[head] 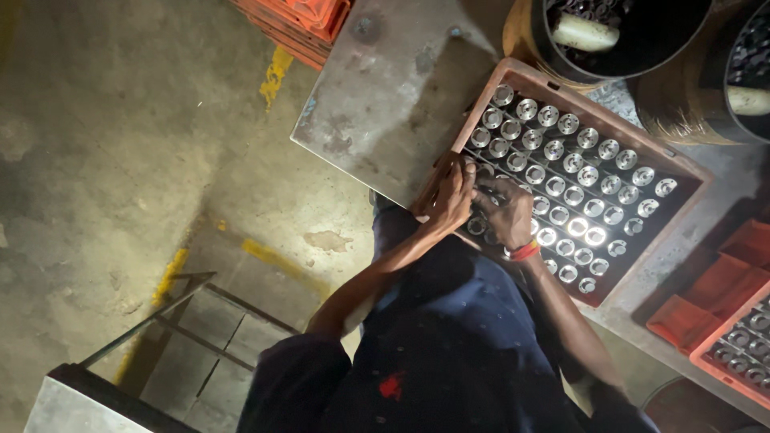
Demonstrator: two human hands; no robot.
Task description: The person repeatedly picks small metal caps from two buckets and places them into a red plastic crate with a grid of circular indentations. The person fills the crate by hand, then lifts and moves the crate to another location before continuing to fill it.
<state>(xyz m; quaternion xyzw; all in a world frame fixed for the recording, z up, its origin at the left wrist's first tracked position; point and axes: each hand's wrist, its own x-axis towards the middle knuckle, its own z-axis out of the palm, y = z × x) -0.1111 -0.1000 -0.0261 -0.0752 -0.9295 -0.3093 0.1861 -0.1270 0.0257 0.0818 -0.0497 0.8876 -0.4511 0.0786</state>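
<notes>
A brown plastic crate (pixel 688 170) lies on a worn metal table (pixel 385 88), filled with rows of round shiny metal parts (pixel 573 172) standing on end. Both my hands are down in the crate's near left corner. My left hand (pixel 449 196) has its fingers curled over parts by the crate's left wall. My right hand (pixel 505 212), with a red band at the wrist, is closed over parts just beside it. The two hands touch. The parts under my fingers are hidden.
Two dark round bins (pixel 634 32) holding pale cylinders stand behind the crate. At the right edge, an orange crate (pixel 742 345) holds more metal parts. Orange crates (pixel 301 20) are stacked on the concrete floor at the top. A metal frame (pixel 172 321) stands at lower left.
</notes>
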